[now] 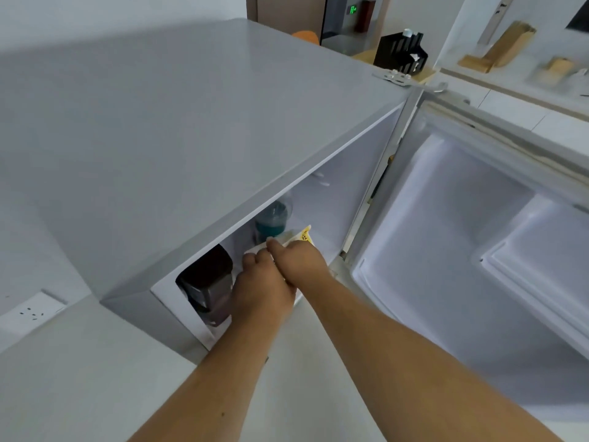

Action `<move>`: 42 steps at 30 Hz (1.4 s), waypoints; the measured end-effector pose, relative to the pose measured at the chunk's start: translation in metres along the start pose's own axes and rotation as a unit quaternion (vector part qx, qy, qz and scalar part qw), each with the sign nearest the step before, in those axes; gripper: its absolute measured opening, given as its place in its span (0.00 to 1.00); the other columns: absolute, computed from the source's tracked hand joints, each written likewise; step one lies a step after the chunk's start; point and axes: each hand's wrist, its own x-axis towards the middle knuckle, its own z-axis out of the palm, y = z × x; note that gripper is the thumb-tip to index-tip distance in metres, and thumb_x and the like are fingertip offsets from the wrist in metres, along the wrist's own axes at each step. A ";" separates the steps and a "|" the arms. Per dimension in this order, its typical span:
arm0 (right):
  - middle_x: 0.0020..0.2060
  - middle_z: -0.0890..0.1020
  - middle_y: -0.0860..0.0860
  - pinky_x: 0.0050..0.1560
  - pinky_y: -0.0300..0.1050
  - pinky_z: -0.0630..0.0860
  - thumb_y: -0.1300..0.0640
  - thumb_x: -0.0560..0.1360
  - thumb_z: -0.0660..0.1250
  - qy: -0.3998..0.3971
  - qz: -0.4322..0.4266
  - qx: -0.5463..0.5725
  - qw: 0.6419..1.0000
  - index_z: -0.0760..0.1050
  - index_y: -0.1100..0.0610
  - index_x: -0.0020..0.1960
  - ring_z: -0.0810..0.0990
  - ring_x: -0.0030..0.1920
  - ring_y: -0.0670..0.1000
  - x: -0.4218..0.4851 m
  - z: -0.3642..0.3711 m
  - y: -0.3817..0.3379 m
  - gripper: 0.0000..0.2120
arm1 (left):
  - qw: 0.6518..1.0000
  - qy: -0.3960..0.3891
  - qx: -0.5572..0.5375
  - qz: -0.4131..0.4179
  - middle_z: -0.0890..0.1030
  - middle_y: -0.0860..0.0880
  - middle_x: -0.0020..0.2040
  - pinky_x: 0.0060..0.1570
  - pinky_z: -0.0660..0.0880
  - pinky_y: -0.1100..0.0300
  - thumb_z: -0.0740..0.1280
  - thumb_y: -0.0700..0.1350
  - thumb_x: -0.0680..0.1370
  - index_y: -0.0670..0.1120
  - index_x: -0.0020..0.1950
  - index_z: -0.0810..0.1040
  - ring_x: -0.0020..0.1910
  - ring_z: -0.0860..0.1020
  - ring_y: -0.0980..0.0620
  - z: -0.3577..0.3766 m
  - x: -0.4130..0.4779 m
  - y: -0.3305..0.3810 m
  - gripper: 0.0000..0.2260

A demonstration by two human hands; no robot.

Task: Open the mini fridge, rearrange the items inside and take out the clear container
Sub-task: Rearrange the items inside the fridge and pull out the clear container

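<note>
The grey mini fridge (197, 129) stands with its door (462, 250) swung wide to the right. Inside, both my hands hold one flat white package with a yellow label (299, 236). My left hand (261, 285) grips its near left side, and my right hand (298, 260) lies over its top with the thumb pressed on it. A clear bottle with teal liquid (272, 221) stands behind the package. At the left of the compartment sits a dark, smoky container (207, 282). The fridge top hides the rest of the interior.
The open door's white inner liner has a moulded shelf (541, 260) at the right. A wall socket (32, 311) is on the left wall. A black rack (401, 52) and wooden items (503, 46) stand behind the fridge.
</note>
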 end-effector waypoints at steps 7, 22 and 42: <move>0.37 0.83 0.52 0.34 0.45 0.68 0.48 0.76 0.61 -0.003 0.046 0.041 0.998 0.79 0.58 0.42 0.80 0.39 0.52 0.002 -0.008 0.016 0.15 | 0.997 -0.003 -0.076 0.020 0.76 0.48 0.57 0.41 0.69 0.56 0.73 0.56 0.75 0.52 0.61 0.77 0.51 0.81 0.43 0.010 -0.004 -0.004 0.18; 0.33 0.75 0.52 0.31 0.44 0.66 0.49 0.80 0.59 0.032 -0.023 -0.150 0.988 0.71 0.55 0.36 0.74 0.33 0.50 0.011 -0.062 0.036 0.16 | 0.898 -0.178 -0.385 -0.114 0.73 0.51 0.71 0.62 0.77 0.50 0.78 0.65 0.65 0.55 0.78 0.64 0.65 0.77 0.46 0.046 0.003 0.015 0.46; 0.46 0.74 0.57 0.31 0.45 0.60 0.59 0.81 0.59 0.110 -0.176 -0.186 0.960 0.70 0.56 0.53 0.74 0.40 0.59 0.104 -0.069 0.021 0.03 | 0.768 -0.113 -0.616 -0.134 0.67 0.49 0.76 0.72 0.71 0.45 0.74 0.49 0.69 0.59 0.79 0.61 0.70 0.72 0.53 0.097 0.072 0.053 0.40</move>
